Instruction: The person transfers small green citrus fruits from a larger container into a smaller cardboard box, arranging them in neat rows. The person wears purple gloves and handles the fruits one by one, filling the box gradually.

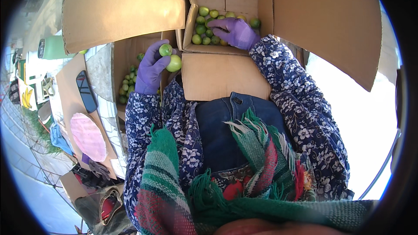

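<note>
Small round green fruits (202, 29), some yellowish, lie in the near part of an open cardboard box (225, 49) in front of me. My right hand (233, 31), in a purple glove, reaches in over them with its fingers spread; whether a fruit is between the fingertips I cannot tell. My left hand (152, 67), gloved alike, is raised at the box's left side and holds two fruits, a smaller green one (165, 50) above a larger pale green one (173, 63). Below and left of it, a second cardboard box (122, 50) contains many more of these fruits (129, 83).
Large cardboard flaps (124, 6) (326, 23) spread at both sides, and a lower flap (225, 77) hangs towards my lap. At left are a smartphone (87, 91), a pink oval piece (88, 137), a light green container (55, 47), dark gloves (99, 169) and a dark bag (94, 205).
</note>
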Available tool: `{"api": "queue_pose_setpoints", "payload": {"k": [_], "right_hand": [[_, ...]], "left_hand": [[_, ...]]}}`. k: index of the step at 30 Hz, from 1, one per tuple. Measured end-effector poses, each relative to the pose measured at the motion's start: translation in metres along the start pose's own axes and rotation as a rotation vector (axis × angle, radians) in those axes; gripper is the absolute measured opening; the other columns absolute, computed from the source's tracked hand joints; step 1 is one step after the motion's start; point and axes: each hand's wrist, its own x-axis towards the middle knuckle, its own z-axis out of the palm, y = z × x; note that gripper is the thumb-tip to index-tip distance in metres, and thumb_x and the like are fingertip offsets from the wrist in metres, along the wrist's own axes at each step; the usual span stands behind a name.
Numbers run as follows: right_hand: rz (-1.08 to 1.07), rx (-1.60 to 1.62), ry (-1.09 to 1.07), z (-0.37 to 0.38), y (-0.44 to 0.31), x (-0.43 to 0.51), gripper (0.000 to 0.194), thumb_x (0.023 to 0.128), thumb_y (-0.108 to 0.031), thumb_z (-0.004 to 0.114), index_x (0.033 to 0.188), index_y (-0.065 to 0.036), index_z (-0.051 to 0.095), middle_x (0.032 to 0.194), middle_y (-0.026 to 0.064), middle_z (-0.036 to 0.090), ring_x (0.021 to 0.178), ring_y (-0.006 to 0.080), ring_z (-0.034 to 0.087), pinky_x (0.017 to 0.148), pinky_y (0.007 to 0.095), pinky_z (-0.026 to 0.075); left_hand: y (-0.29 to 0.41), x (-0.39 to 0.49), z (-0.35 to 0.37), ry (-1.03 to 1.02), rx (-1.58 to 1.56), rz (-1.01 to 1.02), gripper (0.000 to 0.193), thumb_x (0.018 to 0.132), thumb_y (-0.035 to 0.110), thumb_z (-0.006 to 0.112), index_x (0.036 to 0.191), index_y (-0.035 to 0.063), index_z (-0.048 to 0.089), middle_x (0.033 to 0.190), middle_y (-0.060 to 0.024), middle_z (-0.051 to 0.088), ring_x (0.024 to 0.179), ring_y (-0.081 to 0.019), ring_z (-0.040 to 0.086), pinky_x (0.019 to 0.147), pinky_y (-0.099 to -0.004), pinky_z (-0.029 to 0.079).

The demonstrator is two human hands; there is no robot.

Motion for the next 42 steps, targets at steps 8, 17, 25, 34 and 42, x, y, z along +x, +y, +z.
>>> {"api": "queue_pose_setpoints", "payload": {"k": [8, 17, 25, 34, 42], "right_hand": [[0.224, 0.472, 0.095, -0.013, -0.009, 0.006, 0.054, 0.098, -0.041, 0.075, 0.138, -0.006, 0.065, 0.113, 0.0112, 0.076, 0.103, 0.0165, 0.072, 0.093, 0.0296, 0.058], [0.278, 0.328, -0.027, 0.0, 0.001, 0.014, 0.055, 0.094, -0.038, 0.079, 0.138, -0.007, 0.065, 0.108, 0.0123, 0.077, 0.099, 0.0185, 0.072, 0.09, 0.0336, 0.059], [0.292, -0.025, 0.364, 0.0, 0.043, 0.051, 0.04, 0.092, -0.023, 0.069, 0.128, -0.005, 0.069, 0.117, 0.0204, 0.075, 0.106, 0.0373, 0.072, 0.094, 0.0456, 0.057], [0.225, -0.275, 0.157, 0.013, 0.079, 0.052, 0.036, 0.097, -0.017, 0.059, 0.132, -0.011, 0.067, 0.122, 0.0205, 0.072, 0.115, 0.0398, 0.067, 0.099, 0.0489, 0.054], [0.287, -0.143, 0.25, 0.011, 0.076, 0.048, 0.038, 0.097, -0.016, 0.059, 0.135, -0.009, 0.065, 0.125, 0.0241, 0.07, 0.117, 0.0423, 0.066, 0.101, 0.0468, 0.053]], "left_hand": [[-0.024, 0.086, 0.084, -0.014, 0.514, 0.039, 0.044, 0.095, 0.016, 0.072, 0.135, 0.0023, 0.062, 0.118, -0.0091, 0.071, 0.111, -0.0196, 0.069, 0.097, -0.0324, 0.054], [-0.033, 0.09, 0.095, -0.055, 0.91, 0.222, 0.045, 0.089, 0.019, 0.08, 0.128, 0.003, 0.065, 0.11, -0.0139, 0.074, 0.104, -0.0245, 0.071, 0.093, -0.0365, 0.055], [-0.044, 0.091, 0.085, -0.06, 0.723, 0.097, 0.049, 0.093, 0.018, 0.077, 0.136, 0.0022, 0.061, 0.109, -0.0107, 0.074, 0.103, -0.0195, 0.069, 0.095, -0.0347, 0.055], [-0.039, 0.085, 0.091, 0.015, 0.484, 0.112, 0.034, 0.103, 0.02, 0.068, 0.13, 0.0007, 0.066, 0.106, -0.0067, 0.073, 0.101, -0.0137, 0.066, 0.092, -0.0281, 0.054], [-0.031, 0.083, 0.088, 0.022, 0.484, -0.019, 0.031, 0.109, 0.024, 0.058, 0.13, 0.0031, 0.068, 0.113, -0.0053, 0.072, 0.102, -0.0106, 0.066, 0.084, -0.0245, 0.057]]}}
